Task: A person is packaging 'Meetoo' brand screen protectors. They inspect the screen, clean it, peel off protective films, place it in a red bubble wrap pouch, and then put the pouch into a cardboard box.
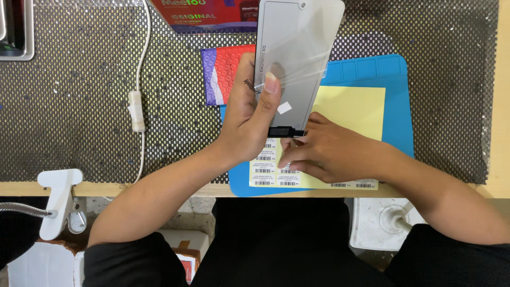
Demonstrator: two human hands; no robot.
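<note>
Left hand (245, 119) fingers closed on grey panel (295, 58).
Flat, glossy, rectangular; right hand (329, 151) pinches its black bottom tab (286, 132).

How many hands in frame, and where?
2. The left hand holds the grey screen panel upright by its lower part. The right hand rests on the yellow barcode label sheet just below the panel. None other visible.

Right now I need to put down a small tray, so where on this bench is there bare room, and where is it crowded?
Bare dotted mat lies left of the white cable, and more right of the blue mat. The middle is crowded: the left hand holds a phone screen panel, and the right hand rests on the yellow label sheet.
</note>
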